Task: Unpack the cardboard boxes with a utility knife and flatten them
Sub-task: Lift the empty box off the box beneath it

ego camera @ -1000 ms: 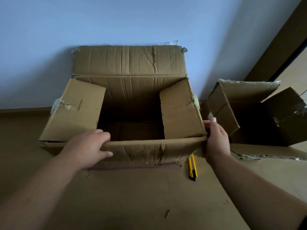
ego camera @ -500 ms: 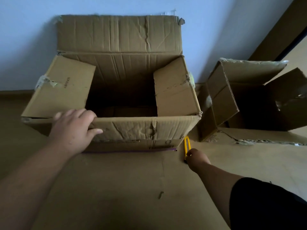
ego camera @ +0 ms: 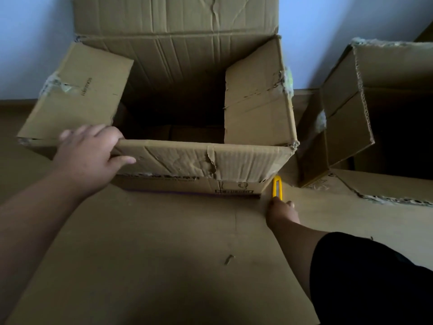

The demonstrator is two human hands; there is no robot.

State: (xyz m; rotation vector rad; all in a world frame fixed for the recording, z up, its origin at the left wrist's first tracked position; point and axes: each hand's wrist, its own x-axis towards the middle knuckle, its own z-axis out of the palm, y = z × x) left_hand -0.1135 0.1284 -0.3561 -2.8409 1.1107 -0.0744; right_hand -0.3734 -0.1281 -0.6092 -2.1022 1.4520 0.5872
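The large open box [ego camera: 201, 158] fills the centre and upper part of the frame, flaps up, its inside dark and apparently empty. It looks light but bulky, with creased, torn walls that will buckle if squeezed, so the rim near a corner is the firm place to hold. A second opened box [ego camera: 379, 109] lies at the right edge, on its side. The left hand [ego camera: 90, 152] at centre left grasps the near rim, fingers over the edge, thumb outside. The small yellow utility knife [ego camera: 277, 186] lies on flat cardboard [ego camera: 164, 254] by the box's lower right corner; the right hand [ego camera: 281, 209] touches its near end, though whether it has closed on the handle I cannot tell. Thin and smooth, the knife is best pinched along its sides.
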